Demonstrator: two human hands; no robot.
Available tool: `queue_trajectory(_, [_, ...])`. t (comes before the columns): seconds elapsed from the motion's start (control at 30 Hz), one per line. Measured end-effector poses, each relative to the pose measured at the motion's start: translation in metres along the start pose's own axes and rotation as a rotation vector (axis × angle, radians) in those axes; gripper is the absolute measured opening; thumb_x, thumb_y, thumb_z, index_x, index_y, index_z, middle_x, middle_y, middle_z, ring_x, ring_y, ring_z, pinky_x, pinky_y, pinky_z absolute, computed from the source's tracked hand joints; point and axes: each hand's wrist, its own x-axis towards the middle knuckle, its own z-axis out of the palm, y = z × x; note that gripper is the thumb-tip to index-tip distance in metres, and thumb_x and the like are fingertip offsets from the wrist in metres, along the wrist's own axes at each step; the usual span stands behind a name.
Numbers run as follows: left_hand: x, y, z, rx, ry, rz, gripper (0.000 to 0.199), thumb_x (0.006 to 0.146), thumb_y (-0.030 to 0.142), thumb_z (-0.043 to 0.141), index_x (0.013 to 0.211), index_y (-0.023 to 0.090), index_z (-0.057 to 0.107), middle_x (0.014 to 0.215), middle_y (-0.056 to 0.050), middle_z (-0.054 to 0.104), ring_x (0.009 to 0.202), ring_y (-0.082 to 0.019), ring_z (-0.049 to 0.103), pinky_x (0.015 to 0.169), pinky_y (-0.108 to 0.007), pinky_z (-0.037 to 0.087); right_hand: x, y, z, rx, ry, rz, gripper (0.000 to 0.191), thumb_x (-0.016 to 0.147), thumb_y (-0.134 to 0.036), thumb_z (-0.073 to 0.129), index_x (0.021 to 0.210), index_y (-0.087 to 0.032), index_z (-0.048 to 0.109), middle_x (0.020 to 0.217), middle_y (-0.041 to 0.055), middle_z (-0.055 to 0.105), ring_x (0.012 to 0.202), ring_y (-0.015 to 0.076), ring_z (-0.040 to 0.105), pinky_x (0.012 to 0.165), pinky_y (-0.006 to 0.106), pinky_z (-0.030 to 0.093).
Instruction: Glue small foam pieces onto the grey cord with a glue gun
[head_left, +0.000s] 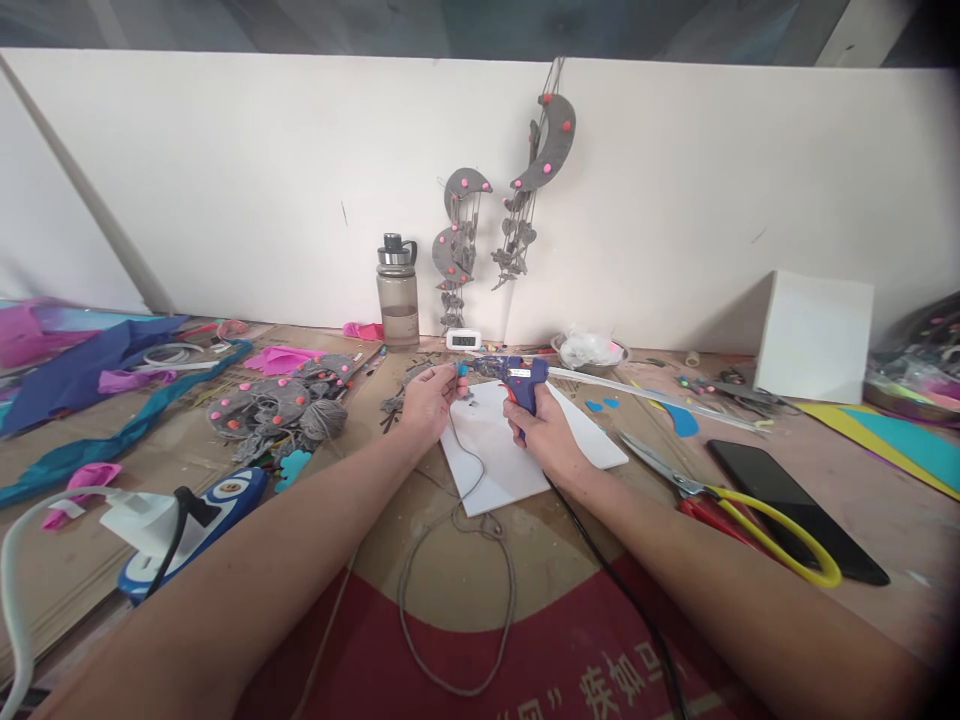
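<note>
My right hand (546, 432) is wrapped round the handle of a blue glue gun (525, 378), whose nozzle points left. A long clear glue stick (645, 392) runs out of its back to the right. My left hand (430, 402) pinches a small blue piece (462, 370) right by the nozzle. A grey cord (480, 470) hangs below my left hand, crosses the white sheet (499, 465) and lies in a loop on the cardboard. Two small blue shapes (602, 405) lie beyond the sheet's right side.
Scissors (690, 485) and a black phone (795, 510) lie right. A power strip (240, 490), grey moon pieces with yarn (281, 400) and coloured felt (97, 370) are left. A bottle (398, 300), small clock (463, 340) and bowl (592, 350) stand behind, below hanging moon ornaments (555, 145).
</note>
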Motion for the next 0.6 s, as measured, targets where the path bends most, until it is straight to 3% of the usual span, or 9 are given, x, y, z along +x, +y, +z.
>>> queue_trajectory(0.23, [0.000,-0.001,0.000,0.009,0.006,0.008,0.013,0.067,0.014,0.071,0.067,0.011,0.058,0.059,-0.003,0.061,0.056,-0.010,0.058,0.055,-0.022,0.045,-0.001,-0.014,0.002,0.197,0.000,0.155,0.026,0.070,-0.031,0.062,0.084,-0.024,0.041,0.061,-0.0081,0.049,0.046,0.0075,0.041,0.037,0.020,0.030])
queue_trajectory(0.6, [-0.001,-0.002,0.001,0.038,0.010,0.008,0.015,0.066,0.016,0.072,0.066,0.011,0.058,0.058,-0.003,0.062,0.055,-0.010,0.059,0.056,-0.022,0.046,-0.001,-0.018,0.001,0.264,-0.021,0.160,0.031,0.067,-0.033,0.064,0.086,-0.023,0.042,0.066,-0.0080,0.051,0.049,0.0064,0.042,0.036,0.018,0.029])
